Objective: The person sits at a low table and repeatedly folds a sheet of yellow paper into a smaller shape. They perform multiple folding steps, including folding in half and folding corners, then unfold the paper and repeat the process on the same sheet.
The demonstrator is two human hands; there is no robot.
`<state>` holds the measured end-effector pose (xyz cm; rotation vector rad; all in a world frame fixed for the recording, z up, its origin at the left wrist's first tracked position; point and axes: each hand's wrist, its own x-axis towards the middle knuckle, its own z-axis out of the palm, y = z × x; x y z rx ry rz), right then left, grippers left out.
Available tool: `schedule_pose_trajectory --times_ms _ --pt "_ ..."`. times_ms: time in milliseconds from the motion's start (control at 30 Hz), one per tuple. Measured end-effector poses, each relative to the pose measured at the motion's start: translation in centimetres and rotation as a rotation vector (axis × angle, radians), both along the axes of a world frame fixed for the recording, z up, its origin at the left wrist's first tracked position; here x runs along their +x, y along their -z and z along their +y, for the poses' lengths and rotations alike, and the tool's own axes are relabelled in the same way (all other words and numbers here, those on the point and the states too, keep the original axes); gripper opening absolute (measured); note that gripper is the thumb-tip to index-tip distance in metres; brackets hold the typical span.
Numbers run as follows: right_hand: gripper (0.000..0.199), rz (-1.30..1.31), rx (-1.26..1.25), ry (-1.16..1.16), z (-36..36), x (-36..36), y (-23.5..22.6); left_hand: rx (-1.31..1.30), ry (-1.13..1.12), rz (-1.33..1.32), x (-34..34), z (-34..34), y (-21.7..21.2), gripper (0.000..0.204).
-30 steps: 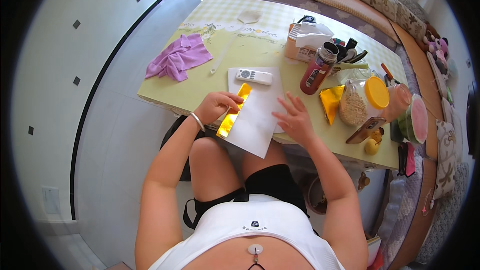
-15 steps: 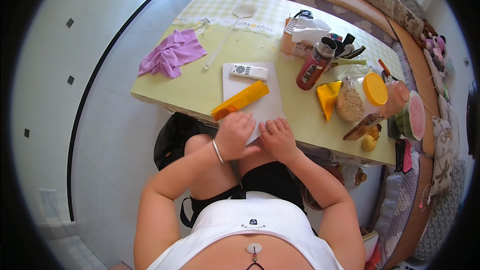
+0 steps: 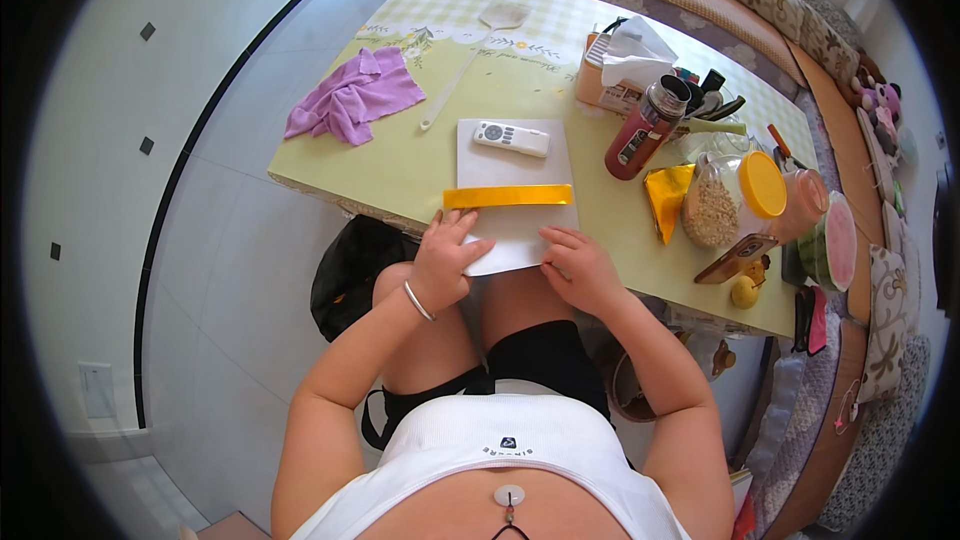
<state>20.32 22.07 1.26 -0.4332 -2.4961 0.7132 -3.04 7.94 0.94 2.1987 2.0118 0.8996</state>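
A shiny gold folded strip [image 3: 508,196] lies straight across a white sheet of paper [image 3: 515,240], which overhangs the table's near edge. My left hand [image 3: 445,258] rests on the sheet's left side, fingers spread and tips close under the strip's left end. On the right edge of the paper lies my right hand [image 3: 580,266], its fingers slightly bent and resting there rather than closed around anything. A white remote control [image 3: 511,138] sits on the far part of the sheet.
Left of the paper are a purple cloth [image 3: 358,98] and a long-handled spatula [image 3: 455,80]. To the right stand a red flask [image 3: 645,130], a tissue box [image 3: 600,80], a gold packet [image 3: 668,195], a yellow-lidded jar [image 3: 715,208], a phone [image 3: 735,258] and a cut watermelon [image 3: 828,245].
The gold strip has turned from slanted to level across the paper. My left hand has moved left and down to the paper's left side; my right hand has shifted slightly right.
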Motion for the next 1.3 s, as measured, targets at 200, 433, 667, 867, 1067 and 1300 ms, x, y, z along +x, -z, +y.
schedule_pose_trajectory --times_ms 200,433,667,867,1067,1300 --pt "0.008 -0.056 0.063 -0.135 2.6 -0.5 -1.5 0.004 0.031 -0.071 -0.6 0.5 -0.7 0.042" --pt "0.005 -0.177 0.016 -0.216 4.0 -0.9 -1.2 0.038 0.040 0.015 -0.7 0.8 -1.4 0.036" --pt "0.004 -0.173 0.050 -0.235 4.4 -1.7 -1.1 -0.045 0.095 0.032 -0.7 0.3 0.1 0.042" --pt "0.013 -0.205 -0.069 -0.206 5.1 -1.7 0.6 0.013 -0.037 -0.014 0.0 -0.5 1.3 0.054" --pt "0.013 -0.087 -0.143 -0.190 7.0 -1.3 2.4 0.033 -0.098 -0.046 -0.2 -1.1 1.5 0.051" --pt "0.016 0.012 -0.660 -0.002 7.2 -2.1 2.7 0.144 -0.207 -0.402 -0.3 0.5 3.2 0.021"
